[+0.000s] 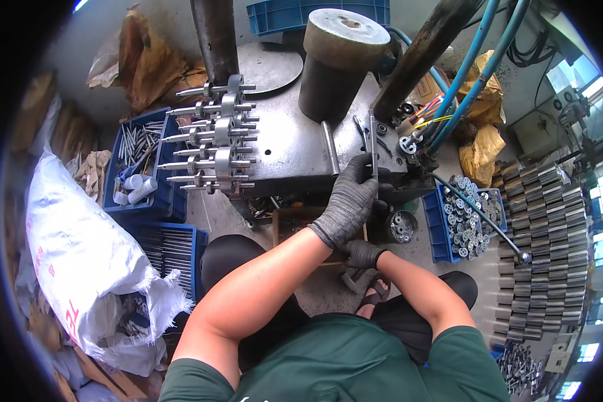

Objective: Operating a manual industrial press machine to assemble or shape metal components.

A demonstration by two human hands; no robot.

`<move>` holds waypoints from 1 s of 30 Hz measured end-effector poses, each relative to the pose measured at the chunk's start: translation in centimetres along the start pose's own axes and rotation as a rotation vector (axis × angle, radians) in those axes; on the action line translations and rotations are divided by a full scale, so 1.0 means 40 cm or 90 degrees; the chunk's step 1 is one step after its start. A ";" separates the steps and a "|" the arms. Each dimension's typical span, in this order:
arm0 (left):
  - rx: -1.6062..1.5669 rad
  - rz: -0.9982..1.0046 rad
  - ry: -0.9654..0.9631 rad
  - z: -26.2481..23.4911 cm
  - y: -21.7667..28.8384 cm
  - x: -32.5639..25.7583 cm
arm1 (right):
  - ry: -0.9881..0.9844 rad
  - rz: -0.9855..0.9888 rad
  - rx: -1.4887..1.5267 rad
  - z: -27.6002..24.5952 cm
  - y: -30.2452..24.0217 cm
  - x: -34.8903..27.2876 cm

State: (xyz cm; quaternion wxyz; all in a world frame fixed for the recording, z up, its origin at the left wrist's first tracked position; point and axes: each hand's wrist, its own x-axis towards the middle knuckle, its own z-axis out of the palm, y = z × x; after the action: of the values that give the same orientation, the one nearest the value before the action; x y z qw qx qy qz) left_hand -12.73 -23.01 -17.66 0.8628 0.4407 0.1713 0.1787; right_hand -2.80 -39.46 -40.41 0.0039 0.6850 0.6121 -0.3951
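A: Nearest in, the right hand was seen low under the front edge of the grey machine table, gloved dark, fingers curled; whether anything was held could not be told.

B: Just above it, the left hand was laid against the table's front edge. Its gloved fingers were folded round the thin upright metal bar mounted there, thumb side pressed to the block.

A: Right of that edge, a small round tin of metal parts was spotted, and beside it a blue crate of toothed discs, with a long wrench lying across it.

B: Left of the table, blue trays of steel rods were stacked, and a white sack was slumped further out.

A: On the table's left side, a row of flanged shafts was lined up.

B: Farthest back on the table, a heavy grey cylinder was stood upright, blue hoses running off to its right.
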 end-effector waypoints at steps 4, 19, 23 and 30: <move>0.071 0.041 -0.020 -0.013 -0.015 0.000 | 0.025 0.018 0.044 -0.132 -0.081 -0.097; 0.312 -0.038 -0.249 0.032 -0.064 -0.090 | 0.648 -0.219 1.093 -0.464 -0.254 -0.332; 0.315 -0.053 -0.294 0.013 -0.126 -0.098 | 0.661 -0.233 1.104 -0.431 -0.237 -0.339; 0.319 -0.128 -0.292 0.020 -0.094 -0.105 | 0.680 -0.270 1.078 -0.433 -0.246 -0.364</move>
State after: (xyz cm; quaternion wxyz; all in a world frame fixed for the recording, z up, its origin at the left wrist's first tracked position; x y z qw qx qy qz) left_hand -15.44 -27.56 -19.74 0.7573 0.6482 0.0545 -0.0583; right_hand -0.90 -40.70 -15.85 -0.8246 0.4272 0.1626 -0.3335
